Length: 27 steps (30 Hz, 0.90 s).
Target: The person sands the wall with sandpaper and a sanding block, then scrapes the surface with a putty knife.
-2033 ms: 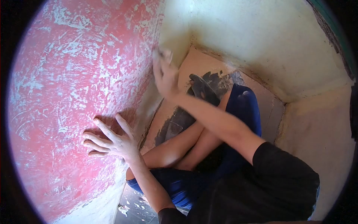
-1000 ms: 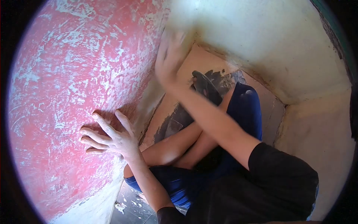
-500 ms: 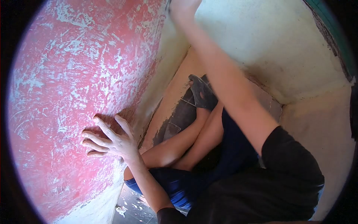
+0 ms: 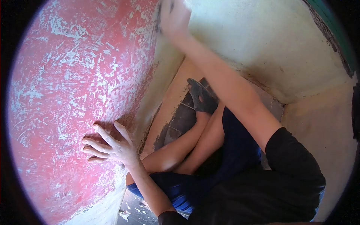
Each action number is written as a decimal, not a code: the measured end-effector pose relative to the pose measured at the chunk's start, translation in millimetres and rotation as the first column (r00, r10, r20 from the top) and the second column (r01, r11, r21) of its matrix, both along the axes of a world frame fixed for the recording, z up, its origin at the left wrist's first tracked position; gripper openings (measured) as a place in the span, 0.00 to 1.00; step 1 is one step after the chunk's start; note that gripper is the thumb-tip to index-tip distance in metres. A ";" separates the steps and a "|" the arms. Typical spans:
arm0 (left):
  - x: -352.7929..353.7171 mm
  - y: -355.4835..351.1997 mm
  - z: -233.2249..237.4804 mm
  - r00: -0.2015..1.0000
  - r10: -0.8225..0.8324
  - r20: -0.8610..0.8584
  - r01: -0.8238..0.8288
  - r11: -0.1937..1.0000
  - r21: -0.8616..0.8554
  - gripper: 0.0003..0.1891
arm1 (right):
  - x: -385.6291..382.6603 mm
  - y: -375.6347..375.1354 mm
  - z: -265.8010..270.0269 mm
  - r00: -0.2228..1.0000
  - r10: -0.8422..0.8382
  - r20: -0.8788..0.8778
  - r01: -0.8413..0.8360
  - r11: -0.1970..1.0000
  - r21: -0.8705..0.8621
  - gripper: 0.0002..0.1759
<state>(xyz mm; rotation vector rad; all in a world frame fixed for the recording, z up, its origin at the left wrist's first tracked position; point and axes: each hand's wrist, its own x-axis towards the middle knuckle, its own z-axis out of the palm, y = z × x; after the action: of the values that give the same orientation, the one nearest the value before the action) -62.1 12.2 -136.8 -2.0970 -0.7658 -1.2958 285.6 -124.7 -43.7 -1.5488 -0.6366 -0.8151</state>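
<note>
Pink paint with many pale, scraped-looking patches covers the wall [image 4: 75, 112] on the left. My left hand [image 4: 114, 148] lies on its lower part, fingers spread, holding nothing. At the top of the view, my right hand [image 4: 174, 20] is up against the same wall near the corner, smeared by motion. Its fingers look closed around something dark at the wall side, too blurred and cut off to name.
A pale wall [image 4: 255, 37] meets the pink one at the corner. My bent legs [image 4: 172, 150] and a dark shoe [image 4: 202, 96] occupy the dark-tiled floor [image 4: 180, 118]. Pale flakes [image 4: 125, 214] lie at the bottom left.
My right hand has moved a little down and left along the pink wall, showing more of itself. My left hand stays spread on the wall, and the view has shifted slightly.
</note>
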 end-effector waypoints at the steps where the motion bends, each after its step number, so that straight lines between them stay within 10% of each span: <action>1: -0.2 0.3 -0.3 1.000 -0.012 0.000 0.012 1.000 0.000 0.36 | 15.4 2.4 13.3 1.000 0.000 -0.007 0.000 1.000 -0.002 0.22; 3: -1.0 -0.5 -1.5 1.000 -0.011 -0.011 0.011 1.000 0.002 0.36 | 34.8 10.1 27.4 0.983 -0.182 0.016 0.175 0.961 0.214 0.20; 8: 3.6 -2.4 0.9 1.000 -0.020 0.019 0.020 1.000 0.001 0.36 | -59.2 36.7 -63.4 0.912 -0.351 0.210 0.336 0.936 0.105 0.24; 10: 1.8 -4.8 2.4 1.000 -0.010 0.004 0.010 1.000 -0.023 0.36 | -120.0 32.2 -112.8 1.000 -0.004 -0.010 0.004 1.000 0.005 0.24; 12: -0.4 -3.9 1.9 1.000 -0.029 0.006 0.029 1.000 -0.006 0.36 | -116.4 26.5 -113.3 1.000 -0.007 -0.026 0.007 1.000 0.014 0.24; 15: -3.3 -2.4 2.7 1.000 -0.005 -0.028 0.004 1.000 -0.016 0.36 | -58.6 30.9 -59.3 0.965 -0.260 0.026 0.257 0.964 0.069 0.24; 21: 2.4 -2.4 1.8 1.000 -0.009 0.006 0.009 1.000 0.003 0.35 | 60.7 4.2 71.9 0.960 -0.250 0.126 0.222 0.955 0.196 0.23; 23: 2.2 -1.1 2.6 1.000 -0.008 0.007 0.008 1.000 0.001 0.35 | 32.5 15.7 39.8 0.949 -0.256 0.186 0.177 0.917 0.358 0.24; 25: 0.5 -3.1 2.3 1.000 -0.016 -0.002 0.016 1.000 -0.004 0.35 | -8.6 24.8 -31.1 0.973 -0.203 0.106 0.185 0.970 0.156 0.24; 26: 0.9 -4.6 3.6 1.000 0.011 -0.010 -0.011 1.000 0.000 0.35 | -34.8 32.4 -68.0 0.857 -0.440 0.269 0.455 0.891 0.007 0.25; 27: 2.4 -5.8 4.5 0.999 0.035 -0.016 -0.035 0.999 0.005 0.34 | -88.1 28.5 -86.6 0.964 -0.237 0.120 0.246 0.967 -0.067 0.27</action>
<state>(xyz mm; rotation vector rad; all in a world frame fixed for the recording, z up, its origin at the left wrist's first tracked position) -59.7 6.4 -132.2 -2.0787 -0.7888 -1.2591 197.5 -96.3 -130.3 -1.6863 -0.5733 -1.0772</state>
